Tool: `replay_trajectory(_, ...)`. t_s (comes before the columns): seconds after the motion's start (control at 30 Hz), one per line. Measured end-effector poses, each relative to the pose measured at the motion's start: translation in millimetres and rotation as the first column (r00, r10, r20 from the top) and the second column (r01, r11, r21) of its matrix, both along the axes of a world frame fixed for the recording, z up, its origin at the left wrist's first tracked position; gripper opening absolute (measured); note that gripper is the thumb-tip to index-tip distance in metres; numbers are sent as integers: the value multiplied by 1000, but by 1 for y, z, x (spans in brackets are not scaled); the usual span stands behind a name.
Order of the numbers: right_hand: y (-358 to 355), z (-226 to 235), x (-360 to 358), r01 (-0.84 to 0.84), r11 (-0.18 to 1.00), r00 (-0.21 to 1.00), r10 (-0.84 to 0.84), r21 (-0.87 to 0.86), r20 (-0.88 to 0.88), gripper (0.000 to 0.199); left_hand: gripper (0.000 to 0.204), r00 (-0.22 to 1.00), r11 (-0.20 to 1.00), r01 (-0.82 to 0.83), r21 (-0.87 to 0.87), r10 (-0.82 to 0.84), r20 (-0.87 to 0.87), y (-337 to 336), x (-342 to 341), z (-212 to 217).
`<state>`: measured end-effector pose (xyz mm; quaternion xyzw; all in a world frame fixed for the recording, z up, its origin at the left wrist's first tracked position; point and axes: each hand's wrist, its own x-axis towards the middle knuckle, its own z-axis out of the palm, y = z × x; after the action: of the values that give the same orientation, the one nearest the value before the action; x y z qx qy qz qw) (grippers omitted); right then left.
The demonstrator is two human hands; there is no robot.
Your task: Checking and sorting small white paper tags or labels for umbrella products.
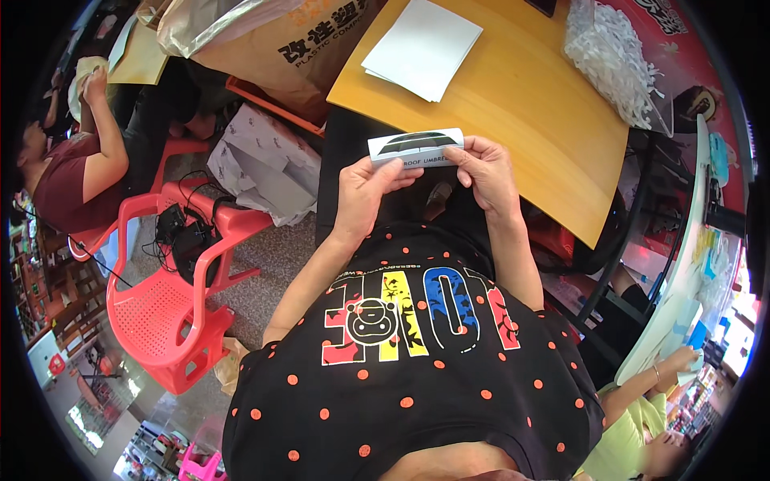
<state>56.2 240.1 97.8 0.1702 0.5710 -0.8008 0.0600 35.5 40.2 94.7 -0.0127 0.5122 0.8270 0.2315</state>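
Nearest the lens is the person's own chest in a black T-shirt with orange dots and coloured lettering (pixel 409 337), filling the 6 o'clock part of the view. From it both bare forearms run up toward the centre. Left hand (pixel 365 191) and right hand (pixel 484 170) meet just above the middle of the picture, each pinching one end of a small white rectangular paper label printed with a dark curved shape (pixel 417 147); thumbs lie on its lower edge, fingers fold behind it, and the label is held level between the two hands, just off the near edge of the table.

At 12 to 2 o'clock spreads a yellow wooden tabletop (pixel 521 96), bearing a stack of blank white sheets (pixel 423 48) at 12 and a clear bag of white shredded pieces (pixel 613 56) at 1, possibly plastic. At 8 o'clock stands a red plastic armchair (pixel 172 305) holding black cables. A seated person in a maroon shirt (pixel 64 176) is at 9 o'clock; another person's arm in a light green sleeve (pixel 642 417) shows at 4.
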Motion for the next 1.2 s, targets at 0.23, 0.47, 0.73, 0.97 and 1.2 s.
replay_trajectory(0.23,-2,-2,0,9,999,1000,-8,36,-27,13,21,997,997,1,-77,-7,-81,0,-4,-7)
replay_trajectory(0.47,1,15,3,259,438,864,294,861,-410,19,21,969,980,-47,-192,-1,-246,-3,-7,-5)
replay_trajectory(0.73,9,12,-5,237,408,776,467,882,-424,13,21,907,932,-65,-356,-94,-410,2,-10,0)
replay_trajectory(0.97,14,20,-11,238,350,721,561,906,-406,15,21,895,935,-103,-339,-61,-441,10,-12,13)
replay_trajectory(1.2,12,22,-13,247,325,736,549,913,-395,18,19,830,891,-233,-389,-26,-557,19,-9,21)
